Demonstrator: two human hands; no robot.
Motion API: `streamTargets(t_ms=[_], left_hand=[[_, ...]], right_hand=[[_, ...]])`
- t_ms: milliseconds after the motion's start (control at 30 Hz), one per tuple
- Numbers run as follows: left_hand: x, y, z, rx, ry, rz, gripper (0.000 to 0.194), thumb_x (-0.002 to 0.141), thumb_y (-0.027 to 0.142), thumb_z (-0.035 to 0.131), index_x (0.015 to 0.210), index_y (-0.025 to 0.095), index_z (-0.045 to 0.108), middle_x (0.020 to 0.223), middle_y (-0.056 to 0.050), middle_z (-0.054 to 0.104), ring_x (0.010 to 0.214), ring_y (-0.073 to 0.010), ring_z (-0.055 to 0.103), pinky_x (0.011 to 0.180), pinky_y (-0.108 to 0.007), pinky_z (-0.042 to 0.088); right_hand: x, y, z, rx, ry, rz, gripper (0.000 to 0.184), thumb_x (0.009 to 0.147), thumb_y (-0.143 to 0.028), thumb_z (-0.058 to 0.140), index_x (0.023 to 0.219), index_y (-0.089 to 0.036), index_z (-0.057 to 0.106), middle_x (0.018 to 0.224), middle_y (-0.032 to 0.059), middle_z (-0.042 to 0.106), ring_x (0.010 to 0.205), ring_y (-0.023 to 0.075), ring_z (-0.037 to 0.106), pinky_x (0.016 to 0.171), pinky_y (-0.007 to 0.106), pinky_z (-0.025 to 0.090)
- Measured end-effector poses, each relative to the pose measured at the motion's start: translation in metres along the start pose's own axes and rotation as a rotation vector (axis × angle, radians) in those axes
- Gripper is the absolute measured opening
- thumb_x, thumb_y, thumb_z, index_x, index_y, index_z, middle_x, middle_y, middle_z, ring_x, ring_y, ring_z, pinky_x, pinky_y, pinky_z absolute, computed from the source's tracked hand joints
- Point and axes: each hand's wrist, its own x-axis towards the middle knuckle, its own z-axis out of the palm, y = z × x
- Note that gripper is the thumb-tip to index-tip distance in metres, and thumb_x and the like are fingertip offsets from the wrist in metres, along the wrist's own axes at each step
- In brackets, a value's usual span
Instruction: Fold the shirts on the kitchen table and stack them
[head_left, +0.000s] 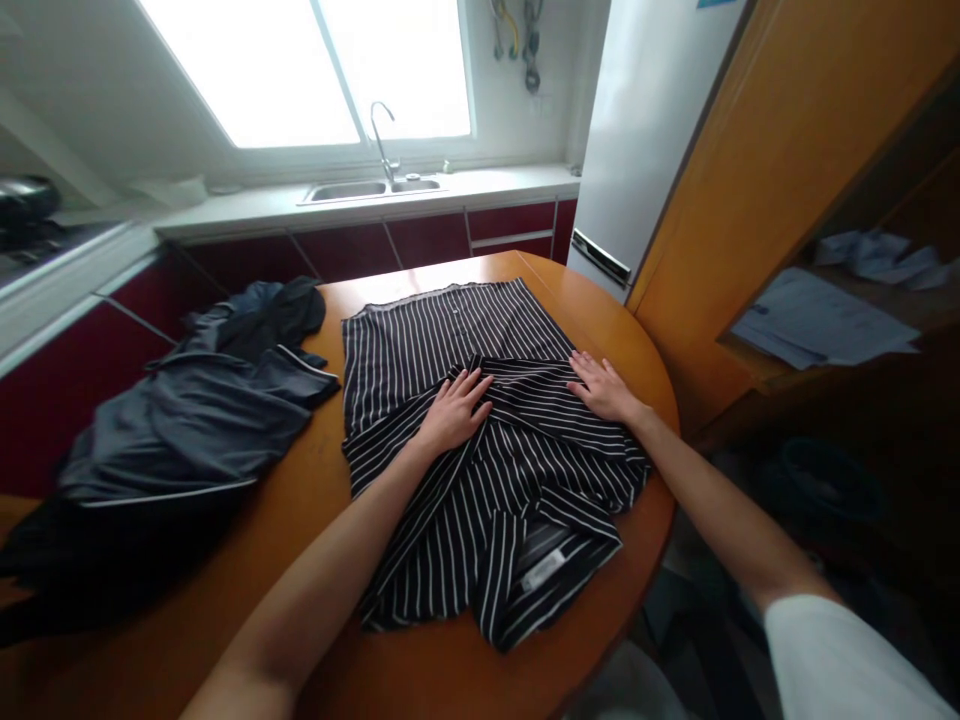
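Head view: left hand (454, 412) and right hand (604, 388), fingers (478, 386) apart, part of striped shirt (517, 445) hidden beneath.

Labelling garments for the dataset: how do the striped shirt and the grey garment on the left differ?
Pattern: the striped shirt is black with white stripes; the grey garment is plain with thin white trim.
Pose: the shirt is spread fairly flat, sleeves across it; the grey garment lies rumpled among dark clothes.
Contact: left hand and right hand rest on the shirt, neither on the grey garment.
Shared: both are on the wooden table.
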Motion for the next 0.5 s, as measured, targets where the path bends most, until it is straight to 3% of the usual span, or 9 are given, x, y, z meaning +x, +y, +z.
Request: streamTargets(t_ms=[200,333,500], left_hand=[[0.000,0.002,-0.001,-0.006,-0.006,-0.010,0.056,0.103,0.047,0.045,0.157,0.034,0.040,0.166,-0.002,0.032,0.156,-0.0306,0.023,0.125,-0.056,0.019],[-0.001,0.006,-0.004,0.005,-0.030,-0.019,0.057,0.103,0.047,0.044,0.158,0.033,0.039,0.167,-0.002,0.030,0.156,-0.0299,0.021,0.126,-0.056,0.017],[0.000,0.006,-0.003,-0.003,-0.057,-0.029,0.057,0.104,0.047,0.045,0.158,0.032,0.038,0.168,-0.003,0.028,0.157,-0.0304,0.019,0.126,-0.058,0.014]], right_hand=[[-0.034,-0.012,-0.019,0.218,0.113,-0.119,0.058,0.100,-0.043,0.047,0.156,-0.029,0.042,0.168,0.0034,0.026,0.157,0.0255,0.018,0.126,0.057,0.016],[-0.091,-0.022,-0.024,0.207,-0.081,-0.247,0.050,0.099,-0.041,0.053,0.148,-0.034,0.054,0.163,-0.0009,0.036,0.155,0.0271,0.024,0.126,0.058,0.017],[-0.156,-0.006,-0.031,0.271,-0.083,-0.117,0.043,0.096,-0.032,0.052,0.137,-0.040,0.064,0.155,-0.0038,0.047,0.152,0.0280,0.032,0.126,0.063,0.017]])
